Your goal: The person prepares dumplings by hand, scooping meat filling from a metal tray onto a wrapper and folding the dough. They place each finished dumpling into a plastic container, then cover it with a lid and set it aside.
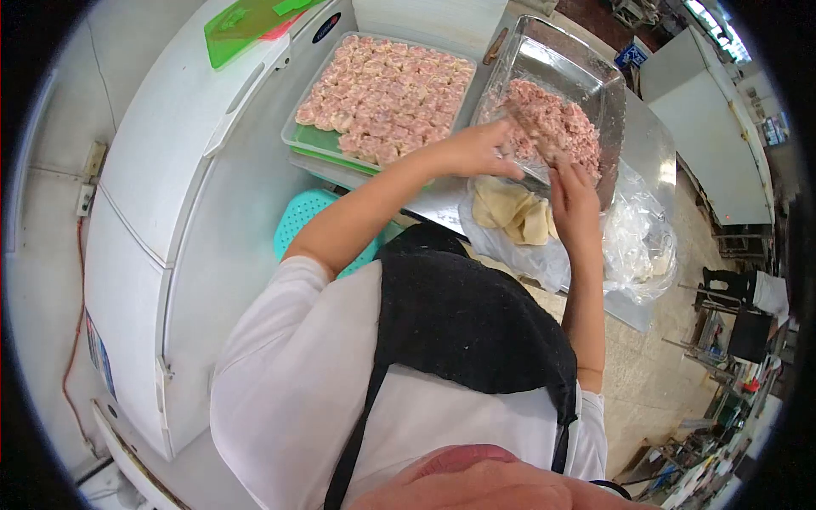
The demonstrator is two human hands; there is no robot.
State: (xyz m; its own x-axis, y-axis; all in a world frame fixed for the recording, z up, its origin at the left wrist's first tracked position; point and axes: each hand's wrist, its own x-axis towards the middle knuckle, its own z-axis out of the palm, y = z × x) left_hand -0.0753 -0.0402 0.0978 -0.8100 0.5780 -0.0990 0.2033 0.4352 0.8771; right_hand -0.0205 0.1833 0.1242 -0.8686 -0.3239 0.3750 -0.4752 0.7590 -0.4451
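My right hand (575, 200) is closed around the near end of a flat, meat-smeared utensil (537, 132), blurred over the metal pan (614, 127). Pink minced meat (574, 119) is heaped in this pan. Beside the utensil, my left hand (476, 151) has curled fingers near the pan's near left edge; what they hold, if anything, is hidden. Pale dough wrappers (510, 212) lie on plastic just below both hands. To the left, a clear tray (291, 136) on a green board carries rows of meat-filled dumplings (391, 93).
A white chest freezer (136, 161) stands at the left with a green cutting board (242, 34) on top. A turquoise perforated stool or basket (297, 221) is below the tray. Crumpled clear plastic (637, 229) lies on the metal table (659, 161) at the right.
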